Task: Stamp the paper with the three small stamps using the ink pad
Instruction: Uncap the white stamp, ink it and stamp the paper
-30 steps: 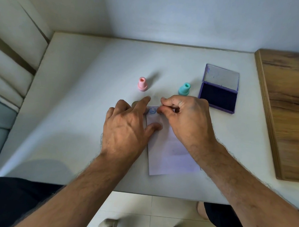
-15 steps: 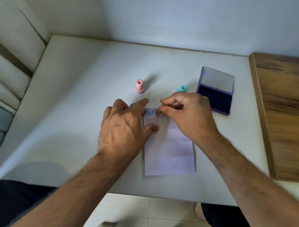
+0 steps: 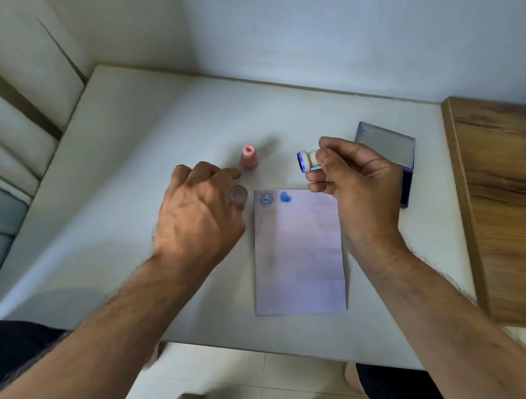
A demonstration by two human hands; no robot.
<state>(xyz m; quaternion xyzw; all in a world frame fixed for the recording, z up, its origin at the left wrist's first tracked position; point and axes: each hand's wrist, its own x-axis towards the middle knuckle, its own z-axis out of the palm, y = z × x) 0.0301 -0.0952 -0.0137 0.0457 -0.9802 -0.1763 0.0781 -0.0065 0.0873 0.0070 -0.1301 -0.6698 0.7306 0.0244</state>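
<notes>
- Surface: a white desk (image 3: pixel 120 193) set into a room corner, with plain pale walls along its far edge and left edge.
- A wooden panel (image 3: pixel 503 194) adjoins the right edge of the desk. Pale floor tiles show below the near edge.
- A padded seat back (image 3: pixel 15 122) lies beyond the left edge.
- Paper (image 3: pixel 300 255): flat near the near edge, centre-right. Its far left corner carries two blue prints, a round one (image 3: pixel 265 199) and a heart (image 3: pixel 285 197) just beside it.
- Ink pad (image 3: pixel 387 162): open, toward the right edge, lid raised. The right hand covers most of it from this view.
- Pink stamp (image 3: pixel 249 159): upright, beyond the paper's far left corner.
- Clear stamp (image 3: pixel 238 195): just left of the paper, partly hidden by the left hand.
- Right hand (image 3: pixel 352 185): raised above the paper's far edge, pinching the teal stamp (image 3: pixel 308 164), whose inked blue face points toward the left edge.
- Left hand (image 3: pixel 198 208): fingers loosely curled over the clear stamp. Contact with it cannot be determined.
</notes>
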